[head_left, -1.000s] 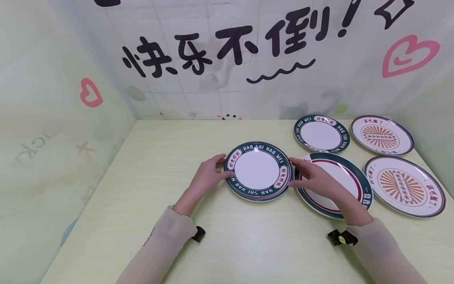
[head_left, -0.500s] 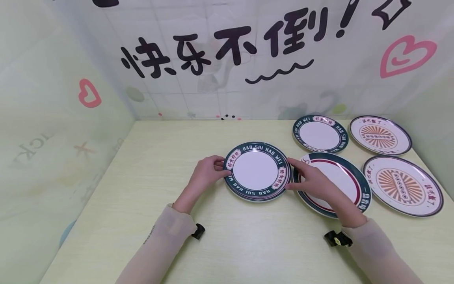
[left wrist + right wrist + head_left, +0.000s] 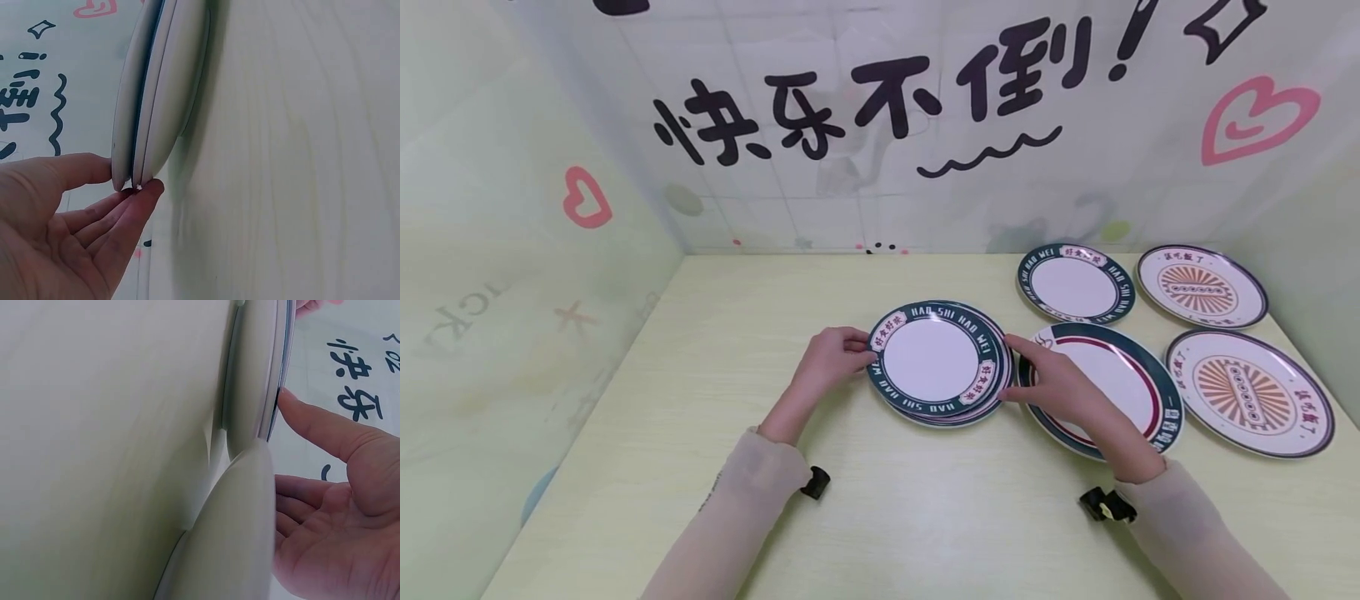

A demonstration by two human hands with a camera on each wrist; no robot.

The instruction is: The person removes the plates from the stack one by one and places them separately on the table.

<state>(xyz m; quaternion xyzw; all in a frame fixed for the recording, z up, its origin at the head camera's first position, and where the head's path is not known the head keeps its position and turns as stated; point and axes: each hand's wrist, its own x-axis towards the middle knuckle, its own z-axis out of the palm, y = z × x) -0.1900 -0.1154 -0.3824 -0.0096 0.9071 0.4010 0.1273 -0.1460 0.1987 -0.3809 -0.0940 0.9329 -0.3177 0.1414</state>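
A round plate [image 3: 931, 367] with a white centre and dark green lettered rim lies on top of a small stack near the middle of the table. It sits off-centre to the left, so the rims beneath show along its right and lower edge. My left hand [image 3: 827, 358] pinches the left rim; in the left wrist view its thumb lies against the top plate and its fingertips [image 3: 153, 185] reach the stacked rims [image 3: 145, 159]. At the right side, my right hand [image 3: 1063, 379] touches the stack with thumb and forefinger extended. Its other fingers pass over the neighbouring larger plate.
A larger plate [image 3: 1105, 367] with a green rim and red ring lies right beside the stack. Behind it is another green-rimmed plate [image 3: 1075, 283]. Two plates with orange sunbursts, a back one [image 3: 1201, 287] and a front one [image 3: 1251, 396], lie far right. A printed wall [image 3: 880, 208] stands behind.
The top plate has slid slightly left off the stack's centre, with my left hand moving left along with it. My right hand has stayed at the right rim.
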